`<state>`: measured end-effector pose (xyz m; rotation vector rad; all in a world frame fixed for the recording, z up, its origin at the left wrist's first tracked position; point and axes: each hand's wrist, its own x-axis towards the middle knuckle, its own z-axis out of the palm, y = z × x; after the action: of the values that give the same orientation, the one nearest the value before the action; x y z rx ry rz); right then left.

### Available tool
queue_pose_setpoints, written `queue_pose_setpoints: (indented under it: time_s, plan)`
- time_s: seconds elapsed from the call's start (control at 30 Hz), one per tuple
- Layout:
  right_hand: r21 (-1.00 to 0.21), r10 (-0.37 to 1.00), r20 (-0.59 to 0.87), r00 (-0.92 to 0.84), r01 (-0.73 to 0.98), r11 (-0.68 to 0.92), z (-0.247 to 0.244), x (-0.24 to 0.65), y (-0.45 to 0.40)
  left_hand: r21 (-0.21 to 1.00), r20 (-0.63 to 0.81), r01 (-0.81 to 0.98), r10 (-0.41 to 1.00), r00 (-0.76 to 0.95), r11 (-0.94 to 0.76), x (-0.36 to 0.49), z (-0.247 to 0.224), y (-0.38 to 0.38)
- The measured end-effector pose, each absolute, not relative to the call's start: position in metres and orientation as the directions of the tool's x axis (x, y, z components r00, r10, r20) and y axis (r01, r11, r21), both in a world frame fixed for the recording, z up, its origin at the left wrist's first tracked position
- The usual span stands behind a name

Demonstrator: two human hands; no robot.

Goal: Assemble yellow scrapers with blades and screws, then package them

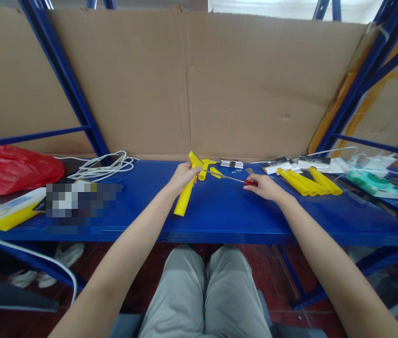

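Observation:
My left hand [184, 176] is closed around a yellow plastic piece with a tube-like handle [183, 202] and a wider, angled head above the fingers. Between the fingers of my right hand [265, 188] is the dark red handle of a screwdriver [234, 179]. Its thin metal shaft points left, with the tip at or close to the yellow piece by my left hand; whether it touches cannot be made out. Small yellow parts [215, 172] lie on the blue table just behind the shaft. A small stack of white and black packets [231, 164] sits farther back.
Several yellow tubes [299, 183] lie at right beside black-and-white cards [279, 165] and a green package [375, 184]. A coiled white cable [109, 165] and red plastic bag [15, 169] are at left. A cardboard wall [184, 84] rises behind the blue table [227, 211].

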<state>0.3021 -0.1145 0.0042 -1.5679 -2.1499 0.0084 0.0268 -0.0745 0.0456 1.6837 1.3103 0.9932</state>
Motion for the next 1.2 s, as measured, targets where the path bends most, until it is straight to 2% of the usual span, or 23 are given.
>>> queue_pose_setpoints:
  time_s: [0.1,0.23,0.4,0.5,0.7,0.97,1.2]
  plan:
    - [-0.271,0.914,0.34,-0.223,0.907,0.322,0.005,0.304,-0.115,0.841,0.196,0.487,0.972,0.132,-0.236,0.024,0.051,-0.066]
    - [-0.273,0.931,0.286,-0.227,0.912,0.307,0.006,0.305,-0.116,0.613,0.371,0.636,0.882,0.292,-0.469,0.022,0.059,-0.059]
    - [-0.265,0.938,0.25,-0.239,0.915,0.304,0.006,0.306,-0.116,0.318,0.264,0.757,0.82,0.508,-0.571,0.025,0.06,-0.058]
    - [-0.258,0.935,0.245,-0.256,0.913,0.318,0.006,0.308,-0.115,0.203,0.313,0.776,0.79,0.527,-0.597,0.024,0.05,-0.054]
    - [-0.248,0.929,0.227,-0.293,0.905,0.346,0.002,0.314,-0.108,0.175,0.4,0.788,0.774,0.491,-0.59,0.018,0.034,-0.05]
    - [-0.181,0.947,0.261,-0.185,0.955,0.236,0.001,0.309,-0.1,0.209,0.25,0.836,0.854,0.456,-0.507,0.028,0.03,-0.067]
    - [-0.222,0.941,0.288,-0.178,0.943,0.246,0.002,0.307,-0.094,0.284,0.266,0.832,0.872,0.41,-0.477,0.034,0.026,-0.073]
